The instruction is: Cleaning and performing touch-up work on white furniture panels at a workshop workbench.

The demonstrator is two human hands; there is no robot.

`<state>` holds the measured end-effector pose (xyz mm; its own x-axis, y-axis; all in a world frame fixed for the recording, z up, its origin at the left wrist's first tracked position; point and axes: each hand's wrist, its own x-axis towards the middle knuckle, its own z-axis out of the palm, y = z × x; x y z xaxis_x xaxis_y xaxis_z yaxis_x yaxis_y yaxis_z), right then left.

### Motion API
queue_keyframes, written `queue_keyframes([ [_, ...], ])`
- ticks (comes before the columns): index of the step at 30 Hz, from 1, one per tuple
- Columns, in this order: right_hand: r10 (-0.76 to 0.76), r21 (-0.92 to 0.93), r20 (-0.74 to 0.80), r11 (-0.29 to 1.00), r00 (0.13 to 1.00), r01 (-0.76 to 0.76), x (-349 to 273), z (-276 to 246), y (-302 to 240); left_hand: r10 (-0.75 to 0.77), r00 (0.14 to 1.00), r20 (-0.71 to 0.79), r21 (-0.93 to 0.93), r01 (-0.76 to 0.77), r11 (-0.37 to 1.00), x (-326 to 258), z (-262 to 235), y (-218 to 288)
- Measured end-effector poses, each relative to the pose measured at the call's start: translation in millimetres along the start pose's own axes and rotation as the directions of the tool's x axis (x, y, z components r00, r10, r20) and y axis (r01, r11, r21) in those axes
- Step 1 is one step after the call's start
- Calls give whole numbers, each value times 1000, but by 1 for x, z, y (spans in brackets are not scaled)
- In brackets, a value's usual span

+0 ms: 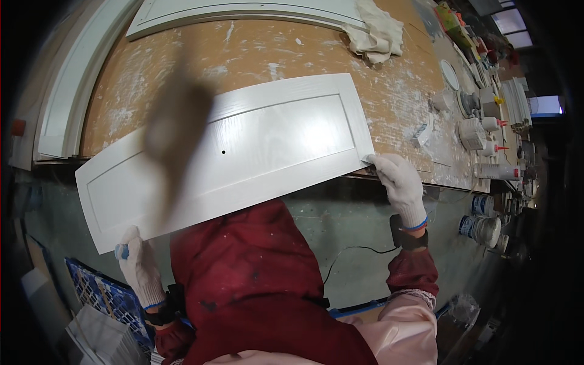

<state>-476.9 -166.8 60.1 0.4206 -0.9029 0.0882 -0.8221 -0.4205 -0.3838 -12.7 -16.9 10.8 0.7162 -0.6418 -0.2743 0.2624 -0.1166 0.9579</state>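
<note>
A white cabinet door panel (267, 137) with a grooved border and one small dark hole lies tilted across the bench's near edge, its left part jutting out over the floor. My left hand (141, 267), in a white knit glove, grips the panel's lower left edge; a blue patch shows by its fingers. At the lower right corner my gloved right hand (401, 185) is closed on the panel. A small grey patch shows at those fingertips, too small to make out. A blurred brown shape (176, 121) close to the camera hides part of the panel's left side.
The brown workbench (140, 79) is streaked with white. Another white panel (243, 13) and a crumpled cloth (376, 33) lie at its far side, a white frame (79, 79) at left. Tubs and bottles (474, 131) crowd the right. Cans (480, 228) and a blue crate (100, 292) stand lower down.
</note>
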Motion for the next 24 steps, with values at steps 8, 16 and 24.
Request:
queue_keyframes([
  [8,-109,5,27,994,994,109,9,-2,11,-48,999,2,-29,48,998,11,-28,-13],
  [16,-228,72,82,972,970,222,15,-5,22,-40,999,-34,-68,38,997,15,-27,-16],
  [24,-263,162,89,955,961,247,12,-6,29,-15,1000,7,-81,15,997,15,-33,-15],
])
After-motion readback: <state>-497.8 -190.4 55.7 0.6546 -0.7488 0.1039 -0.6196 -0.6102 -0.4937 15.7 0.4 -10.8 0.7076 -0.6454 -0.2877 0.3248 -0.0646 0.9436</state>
